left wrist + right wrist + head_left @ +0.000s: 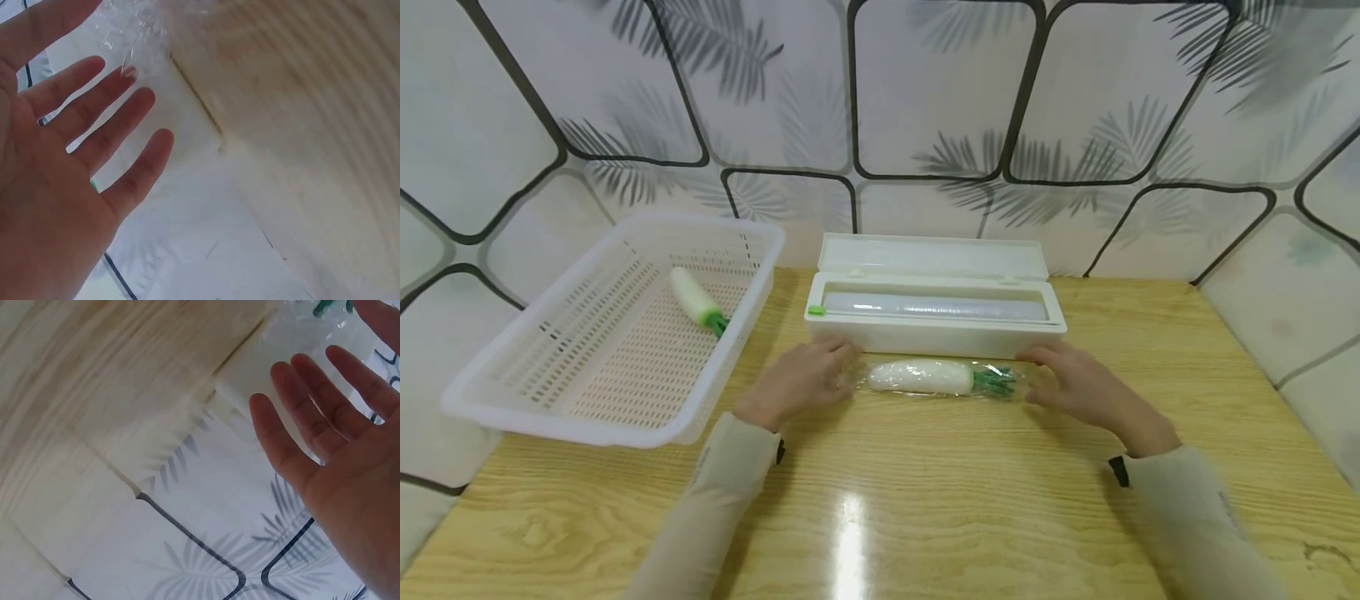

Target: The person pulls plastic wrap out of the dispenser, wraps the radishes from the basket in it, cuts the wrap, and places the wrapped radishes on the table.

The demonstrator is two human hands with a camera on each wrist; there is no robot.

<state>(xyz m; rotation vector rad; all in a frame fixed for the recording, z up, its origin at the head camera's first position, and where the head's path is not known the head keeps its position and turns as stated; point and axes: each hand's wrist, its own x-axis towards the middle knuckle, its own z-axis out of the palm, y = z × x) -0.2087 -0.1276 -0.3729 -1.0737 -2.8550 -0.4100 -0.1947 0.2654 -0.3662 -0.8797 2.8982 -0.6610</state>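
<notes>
A white radish (921, 377) with green leaf stubs lies on the table, wrapped in clear plastic film (1019, 382). At its left end is my left hand (801, 379), fingers spread and slightly bent beside the crumpled film, as the left wrist view shows. My right hand (1078, 385) stands by the leafy end. In the right wrist view its fingers (325, 403) are apart and loosely extended, with no grip visible. Just behind the radish sits a white cling film box (936, 337), its lid (932, 254) raised and a film roll (936, 307) inside.
On the left a white plastic basket (625, 435) holds another radish (692, 296) with green stubs. A small green slider (816, 310) sits at the box's left corner. The wooden table (955, 500) meets a patterned wall (947, 92) at the back and right.
</notes>
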